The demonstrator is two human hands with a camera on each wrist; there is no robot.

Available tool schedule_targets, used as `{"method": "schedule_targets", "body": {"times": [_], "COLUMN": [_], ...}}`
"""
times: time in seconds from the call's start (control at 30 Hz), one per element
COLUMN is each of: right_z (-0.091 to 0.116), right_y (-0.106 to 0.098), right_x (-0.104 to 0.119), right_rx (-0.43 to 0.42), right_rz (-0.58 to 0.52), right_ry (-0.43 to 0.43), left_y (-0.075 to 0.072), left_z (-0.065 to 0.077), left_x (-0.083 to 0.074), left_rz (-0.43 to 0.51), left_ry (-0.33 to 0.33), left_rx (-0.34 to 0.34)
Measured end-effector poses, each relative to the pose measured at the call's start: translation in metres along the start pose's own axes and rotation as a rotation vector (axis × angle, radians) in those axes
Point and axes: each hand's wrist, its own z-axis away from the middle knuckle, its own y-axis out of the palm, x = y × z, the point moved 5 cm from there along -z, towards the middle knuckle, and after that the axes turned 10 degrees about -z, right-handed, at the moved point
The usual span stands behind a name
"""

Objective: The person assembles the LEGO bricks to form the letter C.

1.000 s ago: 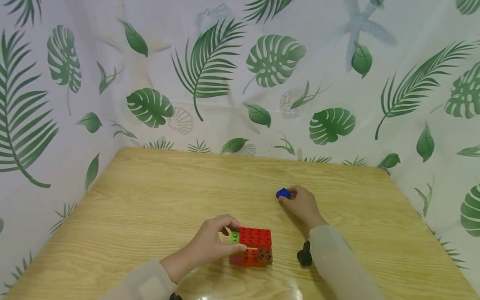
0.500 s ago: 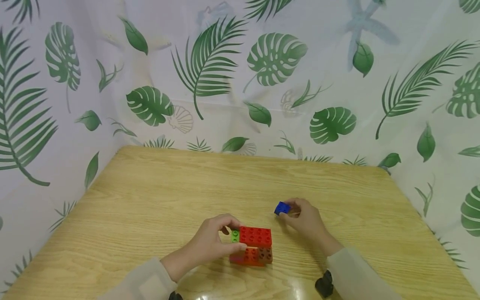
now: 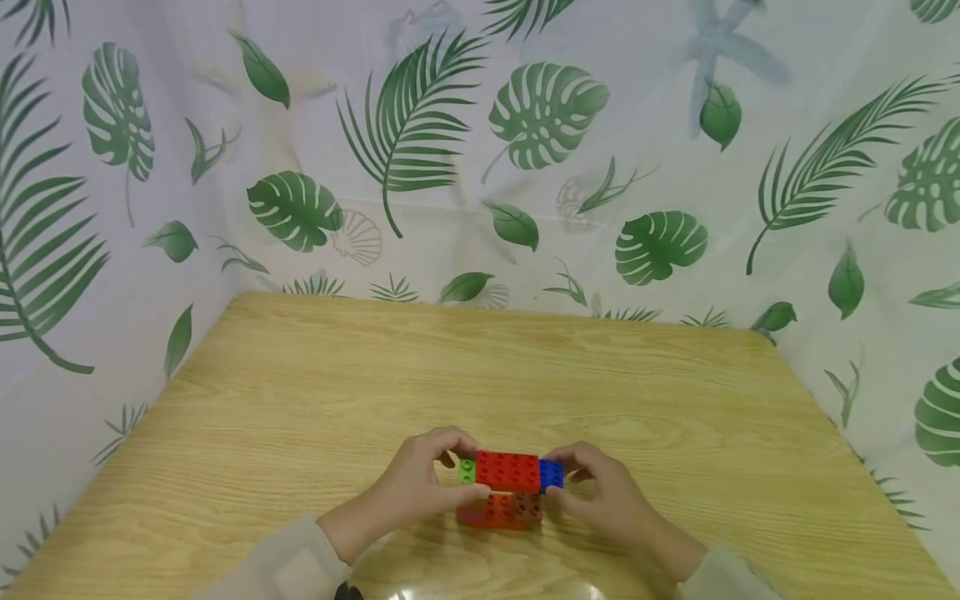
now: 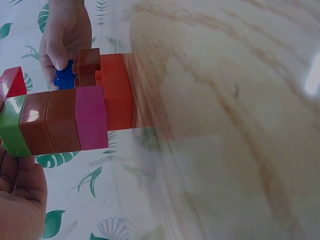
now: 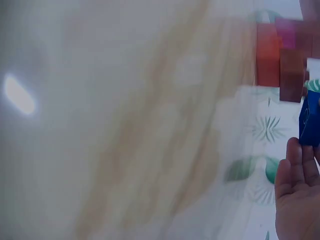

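Note:
A toy brick build stands on the table, with an orange brick (image 4: 117, 92) as its base. On its left side rise a magenta brick (image 4: 91, 119), brown bricks (image 4: 49, 123) and a green brick (image 3: 467, 472); a red brick (image 3: 507, 472) tops it. My left hand (image 3: 418, 481) grips the column at the green brick, thumb in front and fingers behind. A short brown brick (image 4: 89, 61) sits on the right part of the base. Between right thumb and fingers, my right hand (image 3: 609, 498) pinches a blue brick (image 3: 552, 474), right at the red brick's right end, above the brown one.
The wooden table (image 3: 337, 367) reaches back to a leaf-patterned cloth backdrop (image 3: 442, 167), which also closes off both sides. Light glares off the table's near edge (image 3: 592, 590).
My right hand has come nearer and to the left, bringing the blue brick from the table's farther part up against the build. The left hand has kept its grip in place.

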Motion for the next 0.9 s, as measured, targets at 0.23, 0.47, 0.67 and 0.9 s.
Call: {"method": "schedule_targets", "body": {"times": [0.23, 0.47, 0.67, 0.9], "right_z": [0.006, 0.003, 0.001, -0.003], "right_y": [0.007, 0.006, 0.003, 0.003], "right_x": [0.017, 0.033, 0.038, 0.040], "right_rx": [0.003, -0.008, 0.010, 0.053], "right_rz": [0.010, 0.012, 0.029, 0.052], "right_ry": [-0.136, -0.175, -0.154, -0.167], "left_y": [0.000, -0.002, -0.002, -0.003], "left_z": [-0.001, 0.000, 0.000, 0.000], "left_x": [-0.001, -0.003, -0.006, -0.008], "left_rz": [0.005, -0.009, -0.026, -0.090], "left_ry": [0.012, 0.030, 0.056, 0.088], "left_rx": [0.000, -0.012, -0.020, -0.021]}}
